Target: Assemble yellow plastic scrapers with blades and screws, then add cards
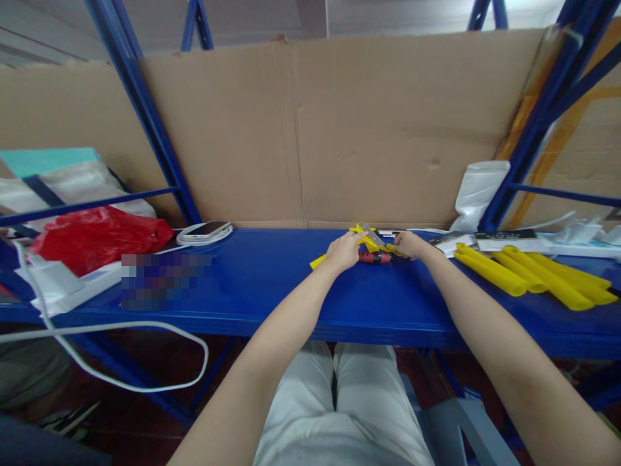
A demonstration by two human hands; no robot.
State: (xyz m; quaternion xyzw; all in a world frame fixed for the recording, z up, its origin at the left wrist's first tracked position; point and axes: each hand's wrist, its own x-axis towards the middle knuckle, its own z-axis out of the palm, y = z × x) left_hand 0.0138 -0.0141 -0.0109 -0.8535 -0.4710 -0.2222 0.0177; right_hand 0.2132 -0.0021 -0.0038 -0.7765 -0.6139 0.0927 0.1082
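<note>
On the blue shelf top (pixel 272 278), my left hand (pixel 344 252) is closed around a yellow piece (pixel 369 244), and part of the piece shows past the fingers. Against that piece lies a flat grey metal strip (pixel 372 234), slanting down to the right. Another yellow end (pixel 317 261) sticks out left of the wrist. My right hand (pixel 410 246) is closed, its fingertips at a small yellow piece (pixel 391 248) by the strip's lower end; what they grip is too small to tell. Just below lies a red and black tool handle (pixel 374 257).
Yellow rolled tubes (pixel 492 270) lie at the right beside white and black boxes (pixel 509 241). A red plastic bag (pixel 101 236), a phone (pixel 213 228) and a coiled white cable (pixel 191 236) are at the left. Cardboard (pixel 301 129) closes off the back between blue posts (pixel 145 110).
</note>
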